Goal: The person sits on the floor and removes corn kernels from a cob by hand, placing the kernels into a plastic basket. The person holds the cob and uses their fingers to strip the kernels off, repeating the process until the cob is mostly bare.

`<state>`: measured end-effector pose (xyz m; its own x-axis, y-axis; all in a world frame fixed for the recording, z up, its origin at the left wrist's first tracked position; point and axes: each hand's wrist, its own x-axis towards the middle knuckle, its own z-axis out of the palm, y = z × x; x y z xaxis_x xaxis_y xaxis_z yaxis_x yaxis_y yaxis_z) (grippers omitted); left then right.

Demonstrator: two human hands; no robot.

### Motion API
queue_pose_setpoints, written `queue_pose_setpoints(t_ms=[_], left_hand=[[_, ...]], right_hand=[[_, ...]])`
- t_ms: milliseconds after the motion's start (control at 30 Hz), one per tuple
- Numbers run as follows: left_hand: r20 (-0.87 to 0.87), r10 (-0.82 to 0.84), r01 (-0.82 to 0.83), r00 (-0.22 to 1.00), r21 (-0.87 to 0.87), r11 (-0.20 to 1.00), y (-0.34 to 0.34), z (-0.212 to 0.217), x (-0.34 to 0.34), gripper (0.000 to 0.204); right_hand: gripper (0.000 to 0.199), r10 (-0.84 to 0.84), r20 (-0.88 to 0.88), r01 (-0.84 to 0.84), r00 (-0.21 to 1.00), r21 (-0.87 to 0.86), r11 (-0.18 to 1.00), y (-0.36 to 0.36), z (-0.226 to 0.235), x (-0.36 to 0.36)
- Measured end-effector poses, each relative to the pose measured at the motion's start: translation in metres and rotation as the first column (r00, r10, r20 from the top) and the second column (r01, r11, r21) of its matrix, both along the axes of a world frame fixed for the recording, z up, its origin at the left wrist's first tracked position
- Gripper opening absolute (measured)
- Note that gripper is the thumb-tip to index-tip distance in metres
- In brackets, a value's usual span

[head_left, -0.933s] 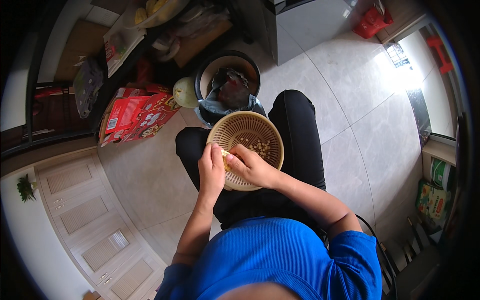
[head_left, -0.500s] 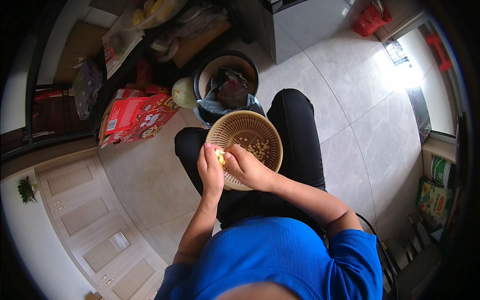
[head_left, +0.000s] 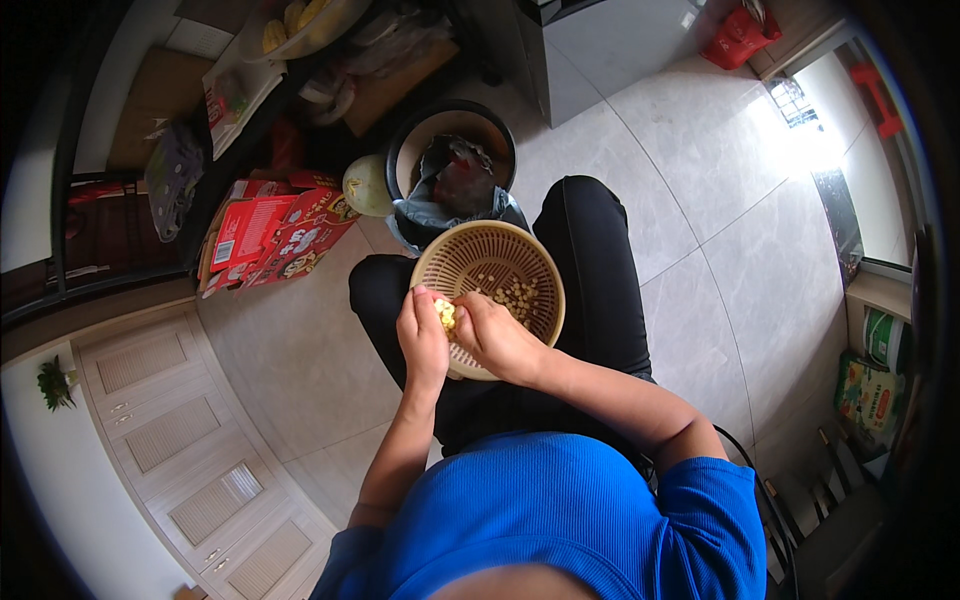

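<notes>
1. Two hands meet at centre frame, over the near-left rim of a tan woven-pattern plastic basket (head_left: 520, 262) that rests on the seated person's lap.
2. Left hand (head_left: 423, 338): fingers curled around a small yellow piece of corn cob (head_left: 446, 314), gripping it from the left side. The cob piece sits just above the basket's left edge.
3. Right hand (head_left: 497, 336): fingers bent, thumb and fingertips pressed against the same cob piece from the right. Both hands touch the cob; neither is slack.
4. Loose yellow kernels (head_left: 517, 296) lie scattered on the basket floor, right of the hands, toward the middle of the basket.
5. Basket position: centre of frame, across the black-trousered thighs (head_left: 600, 290), tilted slightly toward the person.
6. Black round bin (head_left: 400, 155) with a dark liner bag stands just above the basket in frame, on the tiled floor; husk-like scraps are visible inside.
7. Pale green round fruit or gourd (head_left: 366, 186) sits just left of the bin, touching or nearly touching it; cannot tell which.
8. Red printed cartons (head_left: 275, 235) lie left of the gourd, upper left of frame.
9. Blue short-sleeved shirt (head_left: 560, 520) fills the lower centre.
10. White panelled cabinet doors (head_left: 170, 440) occupy the lower left.
</notes>
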<state>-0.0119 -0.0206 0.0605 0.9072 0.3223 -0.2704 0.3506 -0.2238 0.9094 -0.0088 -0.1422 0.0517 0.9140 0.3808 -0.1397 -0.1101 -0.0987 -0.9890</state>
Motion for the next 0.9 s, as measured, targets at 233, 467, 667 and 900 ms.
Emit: queue_pose_setpoints(t_ms=[233,467,667,900], left_hand=[[-0.019,0.022,-0.024,1.0,-0.092,0.996,0.009,-0.002,0.002,0.036],[-0.055,-0.035,0.033,0.998,-0.034,0.999,0.012,-0.003,0.0,0.033],[-0.136,-0.021,0.003,0.991,-0.134,0.991,0.018,-0.004,0.002,0.03],[-0.138,-0.088,0.091,0.986,0.012,0.996,0.017,-0.004,0.001,0.029]], right_hand=[[0.022,-0.001,-0.332,0.097,0.943,0.271,0.958,-0.003,-0.008,0.003],[0.02,0.074,-0.373,0.033,0.925,0.271,0.962,-0.003,-0.016,0.003],[0.014,-0.029,-0.263,0.038,0.964,0.031,0.999,-0.008,-0.036,0.005],[0.021,-0.008,0.081,0.017,0.997,-0.109,0.994,-0.014,-0.032,0.005]])
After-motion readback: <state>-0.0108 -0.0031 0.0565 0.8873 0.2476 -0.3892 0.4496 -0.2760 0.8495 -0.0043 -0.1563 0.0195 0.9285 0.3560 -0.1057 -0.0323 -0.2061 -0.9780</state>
